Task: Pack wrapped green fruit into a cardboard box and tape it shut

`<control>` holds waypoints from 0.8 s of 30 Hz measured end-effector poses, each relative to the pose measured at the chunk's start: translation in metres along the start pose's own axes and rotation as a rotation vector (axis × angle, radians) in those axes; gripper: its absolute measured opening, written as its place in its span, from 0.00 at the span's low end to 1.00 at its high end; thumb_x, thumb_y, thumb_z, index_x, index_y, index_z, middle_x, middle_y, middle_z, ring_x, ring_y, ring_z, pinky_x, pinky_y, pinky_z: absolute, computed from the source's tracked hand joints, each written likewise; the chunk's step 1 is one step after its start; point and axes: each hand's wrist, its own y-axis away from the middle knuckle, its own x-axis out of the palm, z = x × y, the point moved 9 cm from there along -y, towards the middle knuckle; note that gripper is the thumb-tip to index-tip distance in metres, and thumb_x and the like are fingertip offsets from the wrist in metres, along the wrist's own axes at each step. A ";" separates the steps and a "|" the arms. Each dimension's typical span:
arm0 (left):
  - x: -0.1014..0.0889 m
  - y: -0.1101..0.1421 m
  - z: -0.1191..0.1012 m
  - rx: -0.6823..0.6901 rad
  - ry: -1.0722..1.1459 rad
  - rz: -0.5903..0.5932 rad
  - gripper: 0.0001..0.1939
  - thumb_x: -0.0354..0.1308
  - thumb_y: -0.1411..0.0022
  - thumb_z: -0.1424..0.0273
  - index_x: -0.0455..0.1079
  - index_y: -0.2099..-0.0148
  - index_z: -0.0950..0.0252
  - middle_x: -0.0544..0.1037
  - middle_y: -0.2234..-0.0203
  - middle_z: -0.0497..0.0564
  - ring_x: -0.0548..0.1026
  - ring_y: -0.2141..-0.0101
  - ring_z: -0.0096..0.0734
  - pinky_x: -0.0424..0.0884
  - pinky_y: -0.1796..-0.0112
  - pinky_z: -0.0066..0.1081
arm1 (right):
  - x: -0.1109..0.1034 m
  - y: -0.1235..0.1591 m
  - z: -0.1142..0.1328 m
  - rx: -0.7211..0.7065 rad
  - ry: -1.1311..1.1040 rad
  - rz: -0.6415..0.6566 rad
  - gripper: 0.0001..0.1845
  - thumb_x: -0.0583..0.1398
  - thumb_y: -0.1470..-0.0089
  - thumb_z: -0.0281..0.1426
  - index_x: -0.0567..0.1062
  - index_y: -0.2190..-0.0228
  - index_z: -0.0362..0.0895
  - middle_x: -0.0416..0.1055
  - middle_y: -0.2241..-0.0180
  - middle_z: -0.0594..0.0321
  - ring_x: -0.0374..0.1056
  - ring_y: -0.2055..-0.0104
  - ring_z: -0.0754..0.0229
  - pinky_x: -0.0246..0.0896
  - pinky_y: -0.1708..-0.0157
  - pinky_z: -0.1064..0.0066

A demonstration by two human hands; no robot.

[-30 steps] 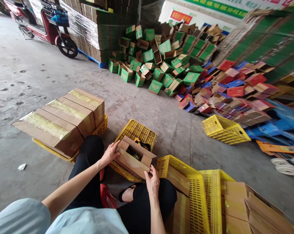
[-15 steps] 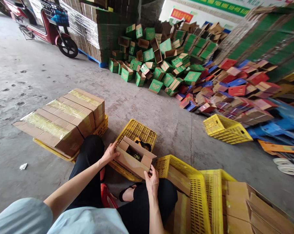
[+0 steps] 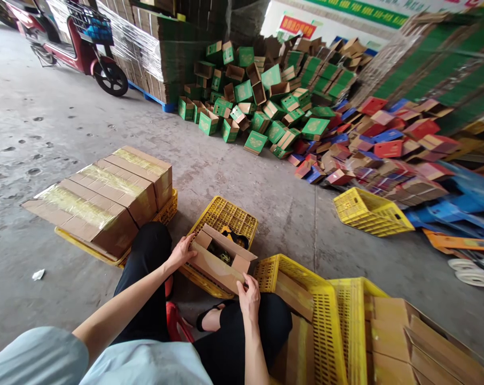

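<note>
An open cardboard box (image 3: pixel 218 267) rests on an upturned yellow plastic crate (image 3: pixel 225 213) between my knees. Its top flaps stand up, and small dark greenish things (image 3: pixel 224 258) lie inside, too unclear to name. My left hand (image 3: pixel 181 253) grips the box's left end, thumb over the edge. At the near right corner, my right hand (image 3: pixel 249 297) holds the edge of the front flap between thumb and fingers. Behind the box, partly hidden by it, lies a yellow and black object (image 3: pixel 237 237) that looks like a tape dispenser.
Taped cardboard boxes (image 3: pixel 117 182) sit on a yellow crate to my left. Yellow crates (image 3: pixel 328 326) holding more boxes stand at my right. Farther off are another yellow crate (image 3: pixel 370 214), a heap of green cartons (image 3: pixel 262 101), red and blue cartons (image 3: pixel 388 149) and a red scooter (image 3: pixel 71 48).
My right hand has shifted slightly up and left along the flap edge. My left hand and the box have stayed in place.
</note>
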 end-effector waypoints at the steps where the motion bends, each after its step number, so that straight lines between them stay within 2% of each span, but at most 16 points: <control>1: 0.000 0.001 -0.001 0.004 -0.004 0.000 0.40 0.64 0.46 0.71 0.62 0.31 0.62 0.74 0.53 0.54 0.74 0.53 0.42 0.71 0.48 0.39 | 0.000 0.000 0.000 -0.002 -0.001 -0.001 0.25 0.57 0.42 0.48 0.80 0.55 0.43 0.74 0.53 0.45 0.74 0.55 0.48 0.78 0.61 0.59; 5: -0.001 0.001 -0.007 0.028 -0.035 0.012 0.38 0.62 0.45 0.71 0.63 0.32 0.59 0.74 0.53 0.53 0.75 0.55 0.40 0.72 0.50 0.38 | 0.000 0.002 0.000 -0.010 0.000 -0.002 0.26 0.57 0.42 0.48 0.80 0.54 0.42 0.73 0.52 0.44 0.74 0.55 0.47 0.77 0.59 0.57; 12: -0.002 -0.001 -0.012 0.018 -0.079 0.056 0.38 0.63 0.46 0.72 0.65 0.33 0.61 0.77 0.51 0.55 0.75 0.53 0.44 0.71 0.48 0.39 | -0.001 0.002 0.002 0.005 0.005 0.001 0.28 0.56 0.41 0.51 0.77 0.53 0.42 0.74 0.54 0.45 0.75 0.56 0.48 0.76 0.58 0.57; 19: -0.003 0.001 -0.018 0.044 -0.056 0.095 0.31 0.62 0.45 0.74 0.71 0.38 0.60 0.75 0.51 0.55 0.76 0.52 0.42 0.72 0.50 0.38 | -0.004 0.001 0.003 0.013 -0.001 0.001 0.27 0.57 0.43 0.51 0.78 0.56 0.43 0.75 0.56 0.46 0.75 0.58 0.49 0.77 0.60 0.57; 24: -0.004 0.000 -0.020 0.027 -0.077 0.102 0.30 0.62 0.45 0.75 0.71 0.38 0.60 0.75 0.55 0.54 0.76 0.56 0.40 0.72 0.52 0.36 | -0.002 0.000 0.002 0.004 0.028 0.012 0.26 0.57 0.43 0.49 0.78 0.55 0.43 0.76 0.56 0.47 0.76 0.58 0.49 0.76 0.58 0.58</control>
